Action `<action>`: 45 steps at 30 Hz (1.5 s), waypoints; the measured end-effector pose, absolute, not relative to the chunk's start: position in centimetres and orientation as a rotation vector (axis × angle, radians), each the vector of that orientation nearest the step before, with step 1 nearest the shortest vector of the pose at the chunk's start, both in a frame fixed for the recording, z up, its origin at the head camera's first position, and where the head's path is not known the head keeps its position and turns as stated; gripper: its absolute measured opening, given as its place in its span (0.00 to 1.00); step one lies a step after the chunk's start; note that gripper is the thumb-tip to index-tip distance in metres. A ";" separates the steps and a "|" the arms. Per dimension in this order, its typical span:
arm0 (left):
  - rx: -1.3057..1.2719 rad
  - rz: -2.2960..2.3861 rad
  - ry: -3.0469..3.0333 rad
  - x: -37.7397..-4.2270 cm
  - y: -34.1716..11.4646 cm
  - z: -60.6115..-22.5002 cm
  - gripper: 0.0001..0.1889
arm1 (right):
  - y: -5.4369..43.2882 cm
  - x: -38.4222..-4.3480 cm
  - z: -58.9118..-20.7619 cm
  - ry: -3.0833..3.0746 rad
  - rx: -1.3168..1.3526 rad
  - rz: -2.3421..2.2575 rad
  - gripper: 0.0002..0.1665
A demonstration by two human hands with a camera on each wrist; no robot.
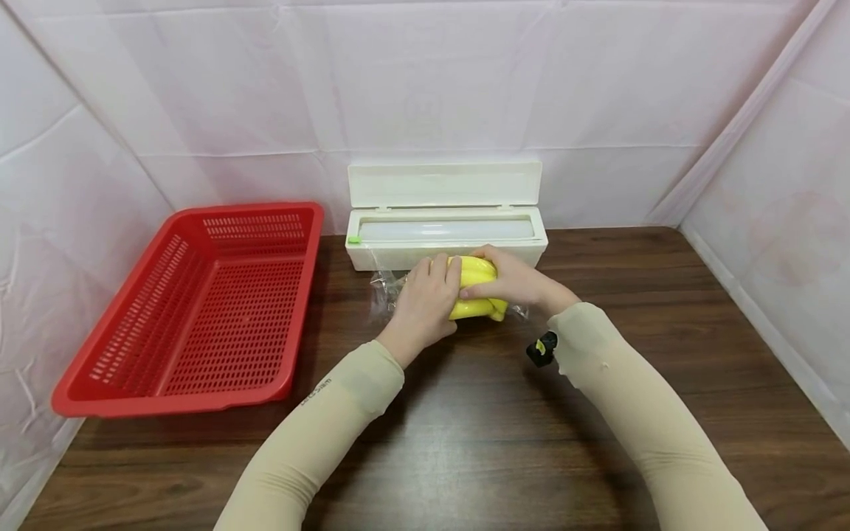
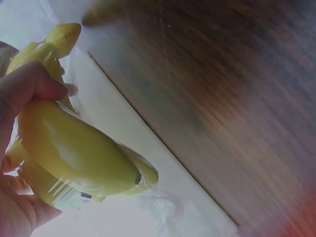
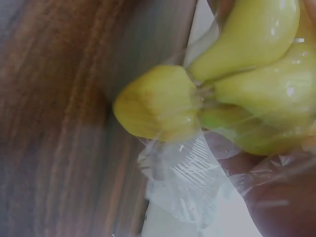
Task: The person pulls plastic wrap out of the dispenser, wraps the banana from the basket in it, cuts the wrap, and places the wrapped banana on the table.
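Both hands hold a bunch of yellow bananas [image 1: 475,271] just in front of the white cling film box. My left hand [image 1: 423,301] grips its left side, the thumb pressing a banana [image 2: 74,148] in the left wrist view. On the right side, my right hand [image 1: 513,279] holds the bunch with fingers over the top and thumb at the front. Clear cling film [image 3: 190,165] lies around the bananas, its loose ends sticking out on both sides in the head view. In the right wrist view the stem end [image 3: 158,103] points towards the wooden tabletop.
The cling film box [image 1: 381,258] stands against the back wall, its lid [image 1: 445,184] raised and a film roll [image 1: 445,230] inside. A green slider [image 1: 354,240] sits at its left front edge. A red perforated basket [image 1: 302,317] stands on the wooden table [image 1: 465,442] at left.
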State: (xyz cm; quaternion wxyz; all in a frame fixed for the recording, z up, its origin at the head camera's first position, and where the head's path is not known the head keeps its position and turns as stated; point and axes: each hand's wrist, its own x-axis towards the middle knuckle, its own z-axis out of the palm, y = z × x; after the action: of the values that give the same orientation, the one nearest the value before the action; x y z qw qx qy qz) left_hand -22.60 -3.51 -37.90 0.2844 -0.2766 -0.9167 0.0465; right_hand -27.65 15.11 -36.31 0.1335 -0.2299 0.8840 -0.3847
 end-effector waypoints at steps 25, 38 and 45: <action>-0.813 0.028 -2.796 -25.0 -4.3 -35.7 0.51 | 13.2 -24.6 -37.9 3.306 -1.046 -0.374 0.55; -0.786 -0.046 -2.813 -24.8 -4.0 -35.9 0.55 | 12.9 -24.8 -37.7 3.318 -1.012 -0.346 0.53; -0.712 -0.018 -2.838 -24.9 -3.5 -35.9 0.47 | 12.9 -24.9 -37.4 3.318 -1.073 -0.337 0.49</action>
State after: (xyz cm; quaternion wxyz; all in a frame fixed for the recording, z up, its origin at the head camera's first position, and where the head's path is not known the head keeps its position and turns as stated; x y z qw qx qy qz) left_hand -24.86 -3.52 -35.85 0.1078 -0.2420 -0.9643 -0.0060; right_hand -24.91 12.92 -37.40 -0.1801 -0.3013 0.9316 -0.0946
